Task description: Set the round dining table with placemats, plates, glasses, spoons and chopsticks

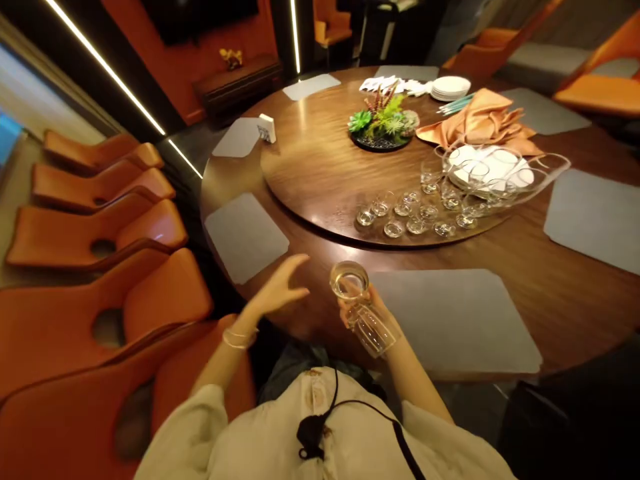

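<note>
My right hand (383, 308) is closed around a clear drinking glass (375, 331) close to my body, over the table's front edge. A thick round glass ring faces up at its upper end, and a clear cup shape slants down toward my wrist. Whether this is one glass or two together, I cannot tell. To the left, my left hand (280, 287) is empty, with thumb and fingers apart, a short gap from the glass. Beyond both hands, several small clear glasses (393, 229) stand grouped on the turntable (310, 180).
A grey placemat (455, 320) lies right of my right hand, another placemat (246, 233) to the left. On the turntable are a plant arrangement (383, 123), orange napkins (480, 123), stacked plates (450, 88) and more glassware. Orange chairs (165, 293) line the left side.
</note>
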Tool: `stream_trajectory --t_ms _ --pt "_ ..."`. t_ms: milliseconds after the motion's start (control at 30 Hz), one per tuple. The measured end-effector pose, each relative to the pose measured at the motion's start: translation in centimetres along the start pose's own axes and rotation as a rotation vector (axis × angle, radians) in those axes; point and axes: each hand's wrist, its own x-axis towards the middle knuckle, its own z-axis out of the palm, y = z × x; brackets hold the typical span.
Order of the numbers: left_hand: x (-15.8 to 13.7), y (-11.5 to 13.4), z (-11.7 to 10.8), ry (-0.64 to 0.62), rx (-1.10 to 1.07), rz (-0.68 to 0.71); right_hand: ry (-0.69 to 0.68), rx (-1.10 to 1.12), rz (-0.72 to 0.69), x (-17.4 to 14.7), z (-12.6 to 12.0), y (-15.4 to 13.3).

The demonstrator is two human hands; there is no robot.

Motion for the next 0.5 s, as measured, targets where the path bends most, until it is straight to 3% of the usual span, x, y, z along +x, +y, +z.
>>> stream_trajectory --t_ms 100,267,500 --pt "3.6 -1.5 1.5 -0.149 -0.210 0.003 -0.033 0.014 0.083 3.2 -0.4 -0.5" --pt "7.5 -4.2 2.4 -0.343 -0.428 -0.088 0.034 0.037 0.120 5.1 -0.3 -1.3" --pt "14.9 -9.9 0.9 -0.542 -0.361 0.018 0.146 0.166 0.035 8.3 -1.9 -3.1"
